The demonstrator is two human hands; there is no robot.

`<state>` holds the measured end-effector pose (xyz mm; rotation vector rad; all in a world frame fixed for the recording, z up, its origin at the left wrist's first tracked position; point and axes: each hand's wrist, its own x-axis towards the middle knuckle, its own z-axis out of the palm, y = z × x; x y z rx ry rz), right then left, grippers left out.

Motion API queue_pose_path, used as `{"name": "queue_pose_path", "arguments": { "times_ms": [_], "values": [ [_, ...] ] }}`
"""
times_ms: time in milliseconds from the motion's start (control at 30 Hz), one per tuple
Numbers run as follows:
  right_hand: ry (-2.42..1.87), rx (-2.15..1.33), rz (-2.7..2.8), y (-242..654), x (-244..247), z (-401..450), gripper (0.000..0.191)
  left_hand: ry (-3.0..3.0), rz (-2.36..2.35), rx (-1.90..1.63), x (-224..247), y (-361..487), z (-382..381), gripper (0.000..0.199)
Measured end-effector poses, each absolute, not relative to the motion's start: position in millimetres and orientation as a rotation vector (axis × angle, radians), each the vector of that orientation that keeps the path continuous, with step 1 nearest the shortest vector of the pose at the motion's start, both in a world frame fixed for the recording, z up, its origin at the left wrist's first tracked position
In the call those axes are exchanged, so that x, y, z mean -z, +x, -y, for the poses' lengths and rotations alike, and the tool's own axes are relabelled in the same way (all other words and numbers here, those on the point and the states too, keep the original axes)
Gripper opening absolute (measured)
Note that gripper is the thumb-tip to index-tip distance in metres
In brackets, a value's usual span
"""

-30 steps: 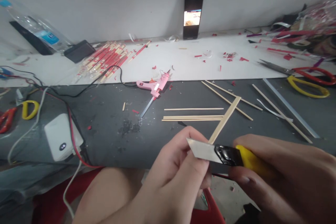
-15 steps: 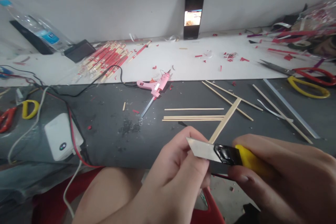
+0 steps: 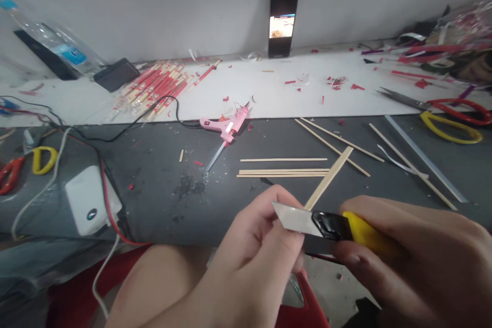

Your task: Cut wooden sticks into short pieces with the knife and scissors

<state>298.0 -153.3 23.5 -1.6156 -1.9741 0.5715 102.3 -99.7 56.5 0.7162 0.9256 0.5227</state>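
My left hand (image 3: 257,251) is closed on a flat wooden stick (image 3: 329,177), which sticks out past the fingers toward the table. In my right hand (image 3: 415,251) is a yellow and black utility knife (image 3: 334,226), its blade (image 3: 294,218) out and lying across the stick close to my left thumb and forefinger. The stick's lower end is hidden in my left hand. Beyond the hands, several thin wooden sticks (image 3: 282,170) lie side by side on the dark table (image 3: 154,205). Two more sticks (image 3: 330,143) cross behind the held one.
A pink glue gun (image 3: 230,125) rests mid-table, its cord running left. At the right are scissors (image 3: 449,113), a clear glue stick (image 3: 425,159) and another wooden stick (image 3: 413,166). Wrapped chopsticks (image 3: 154,87), a propped phone (image 3: 284,20) and a white power bank (image 3: 92,202) also stand about.
Hardly anything differs. The knife and both hands have shifted very slightly left, with the blade still across the stick.
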Motion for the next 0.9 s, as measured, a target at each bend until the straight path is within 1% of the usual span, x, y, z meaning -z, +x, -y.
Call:
{"name": "queue_pose_path", "arguments": {
  "times_ms": [167,233,267,400,467,567,667,767,900],
  "values": [
    [-1.573,-0.608,1.993,297,-26,147,0.046,0.6,-0.907,-0.522,-38,101,106,0.018],
    [-1.566,-0.612,2.003,297,-27,145,0.048,0.579,-0.889,-0.529,-37,99,108,0.02],
    [-1.565,-0.612,2.006,298,-27,144,0.049,0.581,-0.882,-0.542,-37,99,109,0.026],
    [-1.568,-0.671,1.98,299,-28,144,0.052,0.64,-0.864,-0.588,-36,99,112,0.059],
    [-1.557,-0.71,1.953,299,-27,145,0.052,0.662,-0.834,-0.584,-34,100,114,0.064],
    [-1.55,-0.749,1.95,301,-26,148,0.051,0.695,-0.756,-0.577,-30,100,114,0.066],
    [-1.556,-0.761,1.94,303,-26,152,0.05,0.758,-0.69,-0.594,-30,98,114,0.063],
    [-1.585,-0.76,1.916,304,-25,156,0.049,0.791,-0.687,-0.592,-31,97,114,0.061],
    [-1.562,-0.817,1.9,306,-22,155,0.048,0.781,-0.702,-0.541,-30,96,115,0.064]
  ]
}}
